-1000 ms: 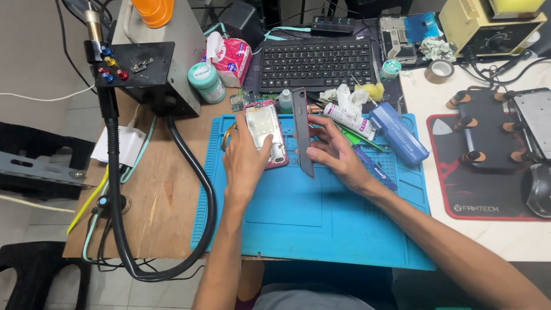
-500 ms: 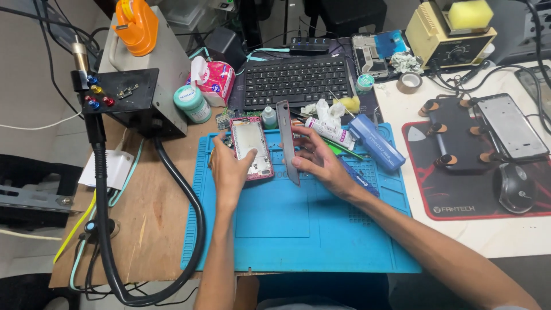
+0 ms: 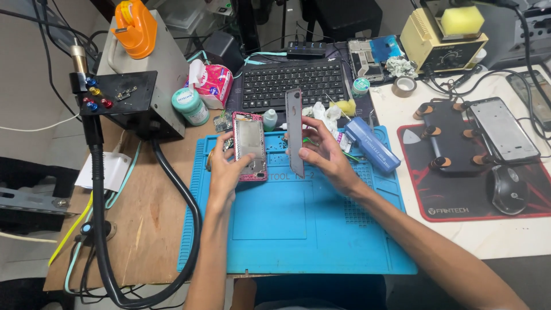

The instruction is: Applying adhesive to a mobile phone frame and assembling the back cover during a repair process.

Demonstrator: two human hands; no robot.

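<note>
Your left hand pinches the pink-framed phone body at its lower edge, above the blue mat. At its three o'clock, your right hand grips the thin screen panel edge-on: light, brittle, so hold its edges.

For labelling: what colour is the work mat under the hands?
Blue mat, clearest in the head view.

Two hands, one pink phone frame, one detached screen, one keyboard, one mouse, one blue mat.
</note>
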